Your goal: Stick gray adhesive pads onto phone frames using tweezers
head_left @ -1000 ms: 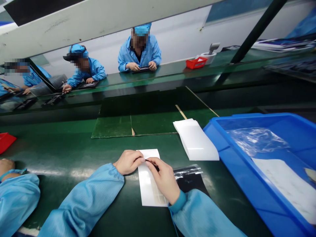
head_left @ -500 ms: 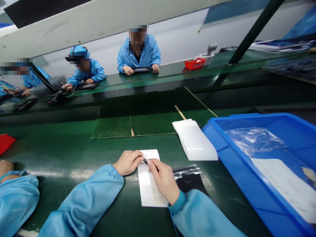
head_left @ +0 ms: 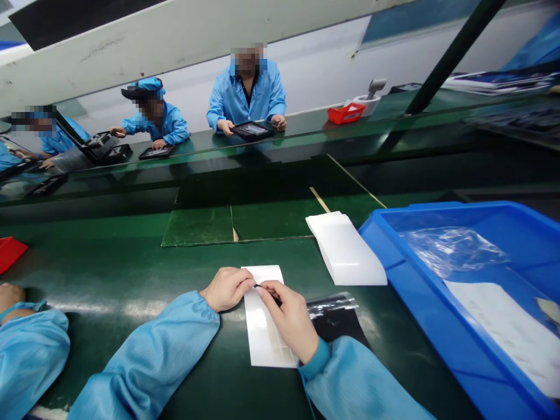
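My left hand point(head_left: 227, 289) is closed, with thumb and forefinger pinched at the upper left edge of a white sheet point(head_left: 266, 341). Over the same sheet, my right hand point(head_left: 289, 319) is closed around a small, slender black piece point(head_left: 257, 286). Its tip reaches the left fingertips. Most of this piece is hidden by the fingers, so its kind is unclear. The sheet lies flat on the green bench point(head_left: 205, 361). Partly under my right forearm is a black sheet point(head_left: 336, 324) with a shiny clear plastic edge.
A stack of white sheets point(head_left: 347, 251) lies beside a blue bin point(head_left: 394, 280) holding clear plastic film point(head_left: 455, 248) and white paper point(head_left: 503, 332). A neighbour's sleeve point(head_left: 32, 350) rests at left, near a red bin point(head_left: 11, 254). Across the bench, several people handle black-framed devices.
My fingertips have drawn slightly closer, and less of the black piece shows. Across the bench, one person has tilted a device up, and another has reached to the left.
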Demonstrator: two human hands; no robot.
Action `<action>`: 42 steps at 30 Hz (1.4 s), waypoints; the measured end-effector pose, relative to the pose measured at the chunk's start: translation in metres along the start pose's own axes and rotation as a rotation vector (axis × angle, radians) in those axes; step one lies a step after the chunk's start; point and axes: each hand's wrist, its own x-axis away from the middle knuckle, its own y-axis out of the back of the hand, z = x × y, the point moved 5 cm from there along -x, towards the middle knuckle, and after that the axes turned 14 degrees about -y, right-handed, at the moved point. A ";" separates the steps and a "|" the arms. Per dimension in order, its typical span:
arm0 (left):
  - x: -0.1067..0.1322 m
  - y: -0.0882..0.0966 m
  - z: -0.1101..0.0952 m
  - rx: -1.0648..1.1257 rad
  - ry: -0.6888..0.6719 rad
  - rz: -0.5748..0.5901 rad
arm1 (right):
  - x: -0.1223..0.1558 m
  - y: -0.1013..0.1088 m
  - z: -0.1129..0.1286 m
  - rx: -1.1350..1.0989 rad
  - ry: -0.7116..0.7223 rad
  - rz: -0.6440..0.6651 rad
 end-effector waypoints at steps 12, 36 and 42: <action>0.000 0.001 0.000 0.007 0.023 -0.003 | 0.001 -0.005 -0.006 0.038 0.034 0.028; -0.121 0.028 0.161 -0.446 0.695 0.103 | 0.002 -0.007 -0.003 0.002 0.006 -0.016; -0.107 0.041 0.157 -0.301 0.731 0.024 | 0.003 -0.007 -0.002 -0.004 0.007 0.001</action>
